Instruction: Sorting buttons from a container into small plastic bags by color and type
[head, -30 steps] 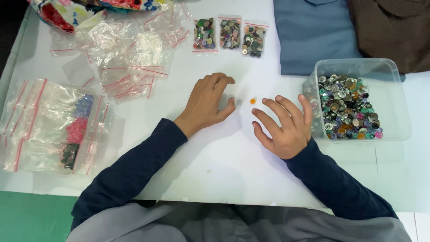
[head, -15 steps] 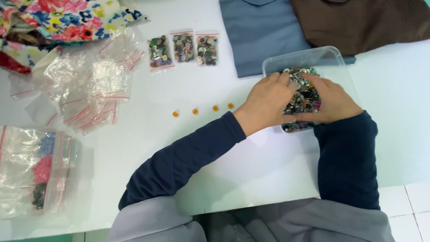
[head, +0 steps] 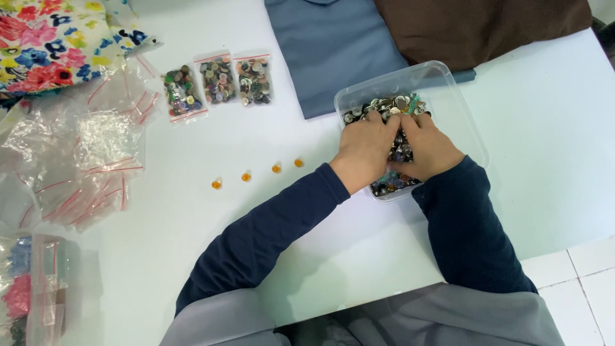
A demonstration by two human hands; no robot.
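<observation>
Both of my hands are down in a clear plastic container [head: 448,86] full of mixed buttons [head: 384,106]. My left hand [head: 366,150] and my right hand [head: 430,152] lie side by side, knuckles up, fingers pushed into the pile with the fingertips hidden. Whether either hand grips a button cannot be seen. Left of the container, several small orange buttons [head: 276,168] lie in a slanted row on the white table [head: 192,243].
Three small zip bags of mixed buttons [head: 219,80] lie at the back. Blue fabric [head: 333,45] and brown fabric [head: 474,25] lie behind the container, floral fabric [head: 51,38] at far left. Empty zip bags [head: 96,147] and filled bags [head: 25,295] are on the left.
My hands moved from the table beside one orange button to the container on the right and dug into the buttons. A row of orange buttons now shows on the table.
</observation>
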